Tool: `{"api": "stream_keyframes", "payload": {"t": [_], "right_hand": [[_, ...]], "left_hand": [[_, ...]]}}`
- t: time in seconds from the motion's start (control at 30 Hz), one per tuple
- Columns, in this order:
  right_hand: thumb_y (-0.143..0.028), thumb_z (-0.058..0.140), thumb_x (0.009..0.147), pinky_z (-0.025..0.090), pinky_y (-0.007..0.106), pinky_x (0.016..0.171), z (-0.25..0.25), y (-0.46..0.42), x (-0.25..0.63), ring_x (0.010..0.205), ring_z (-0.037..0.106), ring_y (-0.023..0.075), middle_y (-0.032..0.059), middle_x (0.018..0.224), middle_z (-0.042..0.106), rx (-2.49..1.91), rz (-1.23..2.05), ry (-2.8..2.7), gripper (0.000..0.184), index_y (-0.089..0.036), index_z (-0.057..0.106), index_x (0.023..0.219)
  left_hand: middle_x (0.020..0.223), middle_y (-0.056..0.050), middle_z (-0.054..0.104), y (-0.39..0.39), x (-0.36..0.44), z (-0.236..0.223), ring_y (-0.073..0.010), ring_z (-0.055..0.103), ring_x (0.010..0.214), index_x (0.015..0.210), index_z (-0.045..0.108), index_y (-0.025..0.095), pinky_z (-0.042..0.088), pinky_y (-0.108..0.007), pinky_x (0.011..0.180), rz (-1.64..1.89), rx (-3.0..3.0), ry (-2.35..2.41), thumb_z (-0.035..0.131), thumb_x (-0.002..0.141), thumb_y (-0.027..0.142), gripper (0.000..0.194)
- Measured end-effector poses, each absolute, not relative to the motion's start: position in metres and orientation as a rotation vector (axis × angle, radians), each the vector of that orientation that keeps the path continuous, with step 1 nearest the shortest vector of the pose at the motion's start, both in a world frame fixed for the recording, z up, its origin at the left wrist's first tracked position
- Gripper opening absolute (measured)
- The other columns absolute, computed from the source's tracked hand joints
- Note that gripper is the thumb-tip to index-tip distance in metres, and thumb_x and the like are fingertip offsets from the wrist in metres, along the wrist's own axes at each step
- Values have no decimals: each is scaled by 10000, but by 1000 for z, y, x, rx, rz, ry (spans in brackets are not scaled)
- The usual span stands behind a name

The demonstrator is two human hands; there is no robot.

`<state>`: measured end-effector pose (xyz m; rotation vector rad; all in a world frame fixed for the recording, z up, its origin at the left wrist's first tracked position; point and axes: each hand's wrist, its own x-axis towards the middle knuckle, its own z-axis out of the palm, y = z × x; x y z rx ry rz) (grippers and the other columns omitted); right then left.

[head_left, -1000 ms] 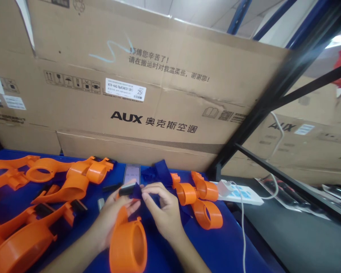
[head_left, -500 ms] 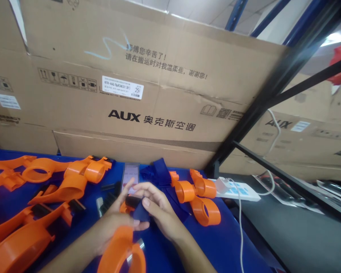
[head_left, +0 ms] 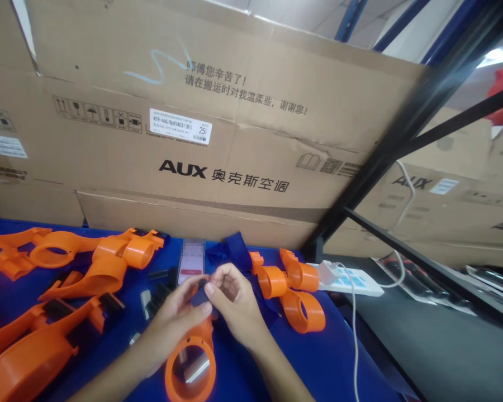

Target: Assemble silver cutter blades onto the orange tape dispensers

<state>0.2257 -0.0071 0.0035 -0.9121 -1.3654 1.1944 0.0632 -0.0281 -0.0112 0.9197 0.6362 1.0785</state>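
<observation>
Left hand: the left hand [head_left: 174, 321] has its fingers closed on a dark blue strip [head_left: 200, 297], thumb lying along the near side.
Right hand: the right hand [head_left: 237, 307] pinches the same strip between thumb and fingertips, close against the left fingers.
Orange piece in work: the orange ring part [head_left: 203, 335] hangs just below the hands, over the middle of the counter [head_left: 339, 357], its round opening turned toward the viewer; its upper end is hidden by the hands, so its join with the strip cannot be told.
Back edge: a phone [head_left: 191, 262] lies beyond the hands, with crumpled blue cloth [head_left: 237, 251] to its right; a printed cardboard panel [head_left: 235, 151] stands along this edge.
Left side: large orange parts [head_left: 107, 268] lie in a crowded group, reaching from the back left corner toward the front, some bearing black pieces [head_left: 58, 309].
Right side: smaller orange rings [head_left: 272, 283] lie clustered toward the back right corner.
Beyond the right edge: a white power strip [head_left: 356, 283] rests on a dark surface [head_left: 436, 340], beside a hanging white cable [head_left: 355, 340].
</observation>
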Motion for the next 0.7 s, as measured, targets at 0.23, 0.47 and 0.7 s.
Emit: {"api": "stream_keyframes", "payload": {"t": [0.23, 0.47, 0.7], "right_hand": [[-419, 761, 890, 446, 257, 671, 4, -11, 226, 719, 486, 126, -42, 792, 511, -912, 1115, -1426, 387, -232, 435, 798], [-503, 564, 1007, 503, 303, 748, 11, -9, 232, 798, 596, 169, 19, 919, 641, -898, 1110, -1517, 273, -237, 600, 1059], [-422, 533, 999, 487, 442, 931, 9, 15, 275, 1025, 645, 299, 114, 1063, 712, -1564, 250, -1724, 257, -212, 660, 1074]], "left_hand": [[1367, -69, 707, -24, 63, -15, -323, 539, 1398, 1218, 730, 285, 539, -364, 1052, 1156, 1020, 764, 814, 824, 267, 403], [1189, -118, 781, -27, 61, -9, -331, 739, 1097, 1269, 685, 241, 599, -400, 919, 1153, 792, 719, 856, 777, 322, 527], [755, -136, 754, -19, 51, 7, -257, 716, 607, 1049, 700, 117, 598, -366, 585, 1084, 282, 699, 680, 877, 551, 467]]}}
